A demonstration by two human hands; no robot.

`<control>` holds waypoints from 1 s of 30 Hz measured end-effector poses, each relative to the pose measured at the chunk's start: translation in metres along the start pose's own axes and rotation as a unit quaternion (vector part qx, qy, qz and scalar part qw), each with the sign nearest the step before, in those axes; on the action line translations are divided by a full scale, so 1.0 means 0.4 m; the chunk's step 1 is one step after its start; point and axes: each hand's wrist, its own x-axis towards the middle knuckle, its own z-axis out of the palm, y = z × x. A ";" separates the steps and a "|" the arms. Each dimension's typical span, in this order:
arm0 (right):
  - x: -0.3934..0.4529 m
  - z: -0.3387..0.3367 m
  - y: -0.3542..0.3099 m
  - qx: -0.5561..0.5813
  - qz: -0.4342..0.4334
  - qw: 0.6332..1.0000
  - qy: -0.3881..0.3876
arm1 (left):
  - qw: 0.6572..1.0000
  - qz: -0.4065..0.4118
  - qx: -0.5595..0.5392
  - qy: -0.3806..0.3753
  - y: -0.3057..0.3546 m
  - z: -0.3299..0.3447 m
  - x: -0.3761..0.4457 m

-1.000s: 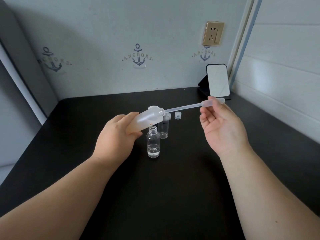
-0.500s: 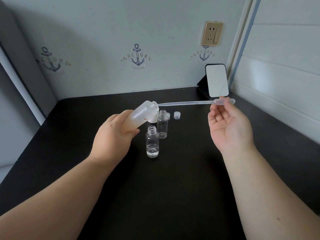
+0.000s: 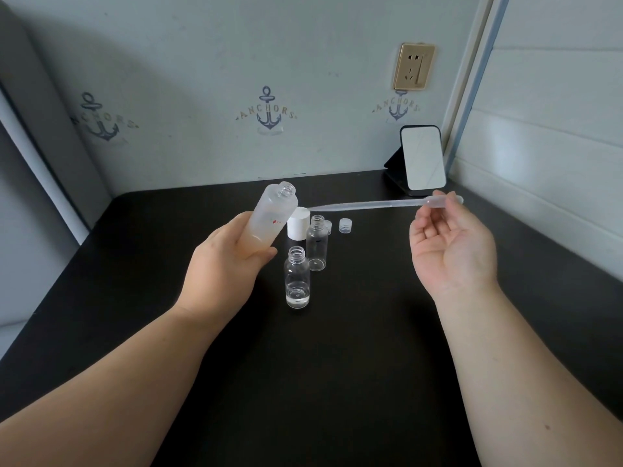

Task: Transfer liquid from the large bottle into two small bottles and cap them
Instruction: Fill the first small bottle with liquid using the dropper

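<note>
Mid-transfer: the left hand (image 3: pixel 224 264) grips the large bottle (image 3: pixel 269 219), tilted, mouth open, while the right hand (image 3: pixel 453 246) pinches the pipette (image 3: pixel 381 205) by its bulb, tip just clear. Next, I'd judge: carry it down-left to the small bottles (image 3: pixel 297 278) between both hands and squeeze.

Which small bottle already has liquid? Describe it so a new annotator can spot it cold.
Start at the black table and find the two uncapped small clear bottles standing between the hands. Take the nearer bottle, just right of the left hand gripping the frosted large bottle. Unlike the empty bottle behind it, it holds a shallow layer of clear liquid at the bottom.
</note>
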 end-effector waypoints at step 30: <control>-0.001 -0.004 0.010 -0.044 0.008 0.999 -0.022 | 0.985 -0.051 -0.138 0.090 0.023 -0.031 -0.021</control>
